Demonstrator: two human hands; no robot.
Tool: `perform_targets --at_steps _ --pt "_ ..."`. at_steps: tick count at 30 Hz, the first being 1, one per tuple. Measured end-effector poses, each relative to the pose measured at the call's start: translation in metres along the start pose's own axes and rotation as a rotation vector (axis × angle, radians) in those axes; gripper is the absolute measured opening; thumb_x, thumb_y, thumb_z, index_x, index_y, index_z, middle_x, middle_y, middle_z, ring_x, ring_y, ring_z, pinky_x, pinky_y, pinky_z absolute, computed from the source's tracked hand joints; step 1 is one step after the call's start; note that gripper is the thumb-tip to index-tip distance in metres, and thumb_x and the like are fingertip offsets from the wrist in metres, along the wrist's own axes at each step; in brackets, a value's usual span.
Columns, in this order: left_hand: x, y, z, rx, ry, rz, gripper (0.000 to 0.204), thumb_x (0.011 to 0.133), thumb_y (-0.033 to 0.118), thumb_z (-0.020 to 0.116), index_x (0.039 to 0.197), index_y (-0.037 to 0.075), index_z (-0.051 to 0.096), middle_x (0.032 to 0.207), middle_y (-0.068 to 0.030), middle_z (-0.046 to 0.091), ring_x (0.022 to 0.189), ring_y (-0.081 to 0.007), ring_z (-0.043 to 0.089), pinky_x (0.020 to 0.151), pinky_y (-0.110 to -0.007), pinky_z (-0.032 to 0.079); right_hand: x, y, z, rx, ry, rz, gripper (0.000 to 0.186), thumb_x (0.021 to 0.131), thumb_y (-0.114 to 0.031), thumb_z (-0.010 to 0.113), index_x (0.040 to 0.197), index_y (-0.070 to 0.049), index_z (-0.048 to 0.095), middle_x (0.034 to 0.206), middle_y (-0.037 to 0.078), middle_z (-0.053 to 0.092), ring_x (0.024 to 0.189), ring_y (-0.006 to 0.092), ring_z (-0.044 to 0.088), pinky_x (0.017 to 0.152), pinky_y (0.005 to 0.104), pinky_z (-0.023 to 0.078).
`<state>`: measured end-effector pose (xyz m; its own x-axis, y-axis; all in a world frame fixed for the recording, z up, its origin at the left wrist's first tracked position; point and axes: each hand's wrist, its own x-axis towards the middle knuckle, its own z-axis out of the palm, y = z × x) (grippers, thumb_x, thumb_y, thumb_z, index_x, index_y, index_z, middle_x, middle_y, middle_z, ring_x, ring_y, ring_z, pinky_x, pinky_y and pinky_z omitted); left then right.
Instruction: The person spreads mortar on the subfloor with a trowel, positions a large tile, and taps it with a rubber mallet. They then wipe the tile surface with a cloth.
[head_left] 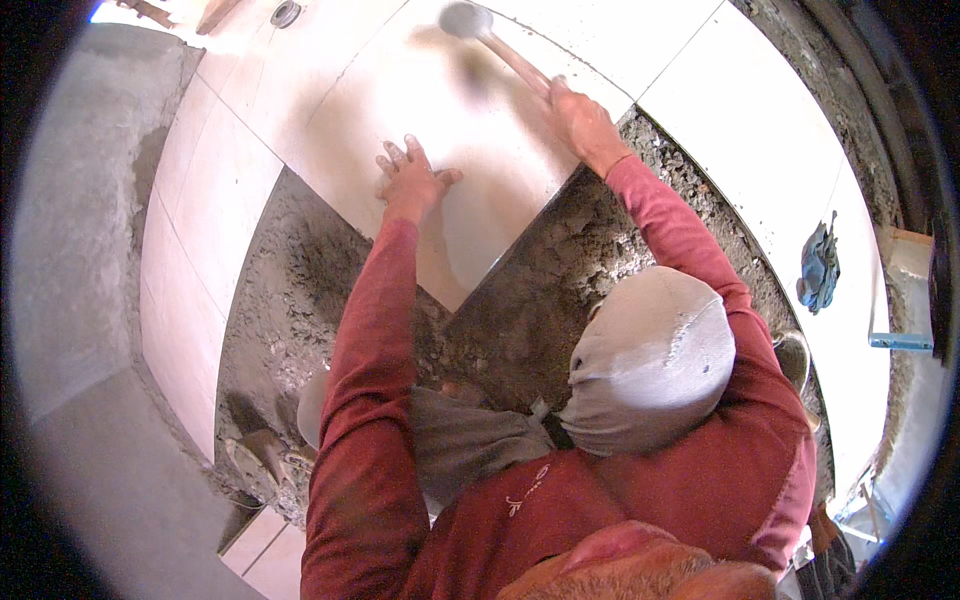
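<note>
My right hand (pixel 588 125) grips the wooden handle of a mallet (pixel 516 64). Its pale grey round head (pixel 466 20) is held over the far part of a large glossy cream floor tile (pixel 470 190). On that same tile, nearer to me, my left hand (pixel 412 180) lies with its fingers spread. The tile's near corner points toward me and borders a bed of rough grey mortar (pixel 540 290). Whether the mallet head touches the tile, I cannot tell.
More laid tiles run along the left (pixel 195 250) and right (pixel 770 150). A crumpled blue cloth (pixel 819 267) lies on the right-hand tiles, with a light-blue bar (pixel 900 341) beyond it. A grey wall (pixel 80 220) rises at left. A small round roll (pixel 286 13) sits at the far left.
</note>
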<state>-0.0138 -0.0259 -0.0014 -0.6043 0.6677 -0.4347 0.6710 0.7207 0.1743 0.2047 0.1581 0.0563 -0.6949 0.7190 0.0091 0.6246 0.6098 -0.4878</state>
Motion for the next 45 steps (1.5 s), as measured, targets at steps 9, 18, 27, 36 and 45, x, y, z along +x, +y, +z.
perform_targets --at_steps 9,18,27,36,45 --pt "0.005 0.001 0.001 0.057 0.011 -0.026 0.129 0.075 0.076 0.072 0.165 0.012 0.006 0.168 -0.0308 -0.003 0.152 -0.0559 0.004 0.104 -0.083 0.025 0.024 -0.036 0.023 0.0 0.154 -0.304 0.022 0.102 -0.02 0.055 0.108 0.0 0.048 0.087 0.026 0.067 0.076 0.0471 0.069 0.066 0.0521 0.058" --pt "0.0 0.003 0.002 0.019 0.05 -0.014 0.121 0.081 0.069 0.073 0.165 0.012 0.008 0.168 -0.029 -0.001 0.154 -0.0533 0.005 0.102 -0.085 0.026 0.051 -0.075 0.008 0.184 0.083 -0.215 0.04 0.103 -0.036 0.057 0.112 0.002 0.05 0.082 0.03 0.068 0.08 0.0489 0.07 0.069 0.0548 0.057" --pt "-0.003 0.007 0.013 0.003 0.061 -0.077 0.118 0.081 0.065 0.074 0.164 0.013 0.009 0.168 -0.0298 -0.001 0.153 -0.0555 0.004 0.099 -0.088 0.025 -0.046 -0.026 0.011 0.173 -0.1 0.093 0.047 0.103 -0.041 0.057 0.113 0.005 0.052 0.085 0.034 0.068 0.085 0.0506 0.069 0.073 0.0571 0.055" --pt "-0.007 0.006 0.015 -0.023 0.084 -0.026 0.113 0.085 0.062 0.072 0.163 0.009 0.011 0.164 -0.0359 0.003 0.151 -0.0582 0.003 0.109 -0.08 0.023 -0.098 -0.014 -0.007 0.406 0.105 0.191 0.049 0.102 -0.046 0.058 0.11 0.001 0.054 0.087 0.033 0.068 0.087 0.0508 0.069 0.076 0.0562 0.054" --pt "0.004 -0.006 0.027 -0.009 0.058 -0.014 0.106 0.09 0.057 0.07 0.165 0.015 0.008 0.17 -0.0249 -0.005 0.155 -0.0506 -0.002 0.107 -0.083 0.021 -0.115 0.007 -0.007 0.417 0.077 0.257 0.052 0.103 -0.047 0.056 0.108 0.005 0.056 0.088 0.035 0.067 0.089 0.0519 0.068 0.077 0.0552 0.054"
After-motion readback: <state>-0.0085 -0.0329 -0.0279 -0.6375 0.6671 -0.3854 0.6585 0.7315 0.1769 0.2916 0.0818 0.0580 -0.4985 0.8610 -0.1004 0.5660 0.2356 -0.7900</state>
